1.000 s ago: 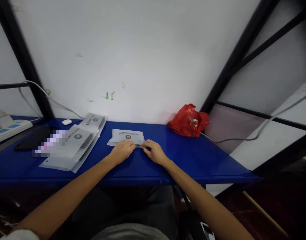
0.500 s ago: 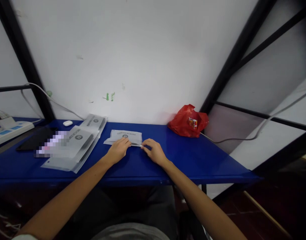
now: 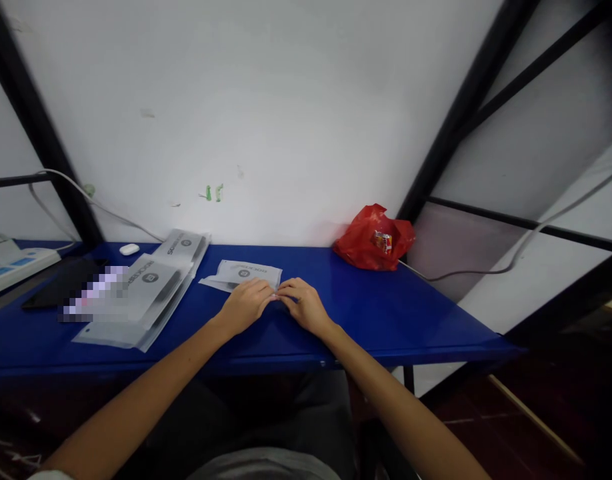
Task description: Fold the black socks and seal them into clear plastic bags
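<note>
A small white printed pouch (image 3: 243, 274) lies flat on the blue table (image 3: 396, 313), just beyond my hands. My left hand (image 3: 247, 305) rests on the pouch's near edge with its fingers curled and pinched together. My right hand (image 3: 301, 305) sits right beside it, fingers also curled, its fingertips meeting those of the left at the pouch's near right corner. Both hands seem to pinch that edge; what lies between the fingertips is hidden.
A stack of larger white pouches (image 3: 146, 287) lies to the left, next to a dark flat device (image 3: 61, 283) and a small white earbud case (image 3: 129, 249). A power strip (image 3: 16, 263) sits far left. A red plastic bag (image 3: 373, 239) is against the wall at right.
My two hands have drawn together until the fingertips touch at the pouch's near edge. The pouch has shifted slightly to the left.
</note>
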A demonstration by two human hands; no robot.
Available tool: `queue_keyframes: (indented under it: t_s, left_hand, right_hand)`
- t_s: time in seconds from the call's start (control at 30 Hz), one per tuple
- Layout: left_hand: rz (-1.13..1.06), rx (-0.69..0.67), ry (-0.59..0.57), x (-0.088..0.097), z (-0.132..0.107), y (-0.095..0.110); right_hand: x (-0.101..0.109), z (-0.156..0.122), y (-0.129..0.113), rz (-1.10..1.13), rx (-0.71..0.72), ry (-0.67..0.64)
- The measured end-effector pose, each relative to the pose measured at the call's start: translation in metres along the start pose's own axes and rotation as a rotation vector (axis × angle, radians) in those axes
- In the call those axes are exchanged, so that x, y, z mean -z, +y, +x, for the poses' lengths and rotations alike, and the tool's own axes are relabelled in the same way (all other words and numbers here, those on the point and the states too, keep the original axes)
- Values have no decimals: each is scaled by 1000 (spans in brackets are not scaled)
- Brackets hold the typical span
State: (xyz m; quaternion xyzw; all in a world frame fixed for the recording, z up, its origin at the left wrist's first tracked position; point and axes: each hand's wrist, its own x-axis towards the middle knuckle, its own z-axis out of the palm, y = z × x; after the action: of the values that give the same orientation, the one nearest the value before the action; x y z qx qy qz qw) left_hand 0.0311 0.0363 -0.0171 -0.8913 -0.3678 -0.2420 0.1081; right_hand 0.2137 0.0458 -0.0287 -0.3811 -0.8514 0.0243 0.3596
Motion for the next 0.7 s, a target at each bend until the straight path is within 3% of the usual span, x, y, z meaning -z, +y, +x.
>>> queue_keyframes:
  t_s: [0.2,0.47,0.57,0.7]
  left_hand:
    - [116,-6,-36,5,3,-7]
    - [234,145,-113,38,-25,-47]
    - [189,193,-166,51,-30,-40]
    - [-156,171,-298,64,-21,-18]
  right_hand:
    - [9,0,-1,-81,-22,-14]
    - [41,-12,28,-198,-134,46]
    - [45,-7,40,-248,-202,38]
    - [42,3,42,-332,-381,18]
